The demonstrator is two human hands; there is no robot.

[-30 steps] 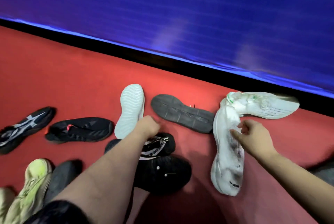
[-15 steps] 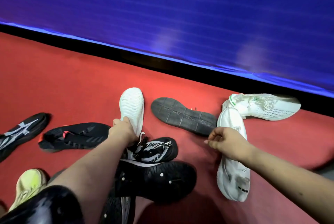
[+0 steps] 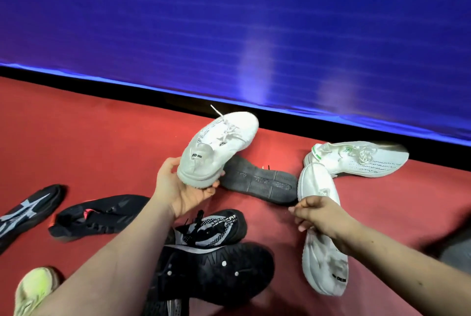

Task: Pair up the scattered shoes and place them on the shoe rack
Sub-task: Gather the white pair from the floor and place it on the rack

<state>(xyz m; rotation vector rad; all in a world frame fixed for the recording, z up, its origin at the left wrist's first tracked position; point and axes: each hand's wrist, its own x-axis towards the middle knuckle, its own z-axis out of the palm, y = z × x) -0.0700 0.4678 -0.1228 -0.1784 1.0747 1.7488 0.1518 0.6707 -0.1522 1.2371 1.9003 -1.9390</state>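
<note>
My left hand (image 3: 182, 189) grips the heel of a white lace-up sneaker (image 3: 220, 141), lifted off the red floor with its toe pointing away. My right hand (image 3: 316, 215) closes on the side of a white running shoe (image 3: 322, 254) that lies sole-up on the floor. Its match, a white shoe with green accents (image 3: 356, 159), lies on its side just beyond. A black shoe (image 3: 257, 182) rests sole-up between my hands. A black and white patterned shoe (image 3: 214, 226) and a black shoe with white dots (image 3: 216, 273) lie under my left forearm.
At the left lie a black shoe with a pink accent (image 3: 96, 215), a black shoe with white stripes (image 3: 28, 211) and a neon yellow shoe (image 3: 33, 287). A blue wall (image 3: 229, 22) with a black base strip bounds the red floor (image 3: 89, 137). No shoe rack is in view.
My left hand has turned the white lace-up sneaker over and lifted it off the floor. My right hand has slid a little down the white running shoe.
</note>
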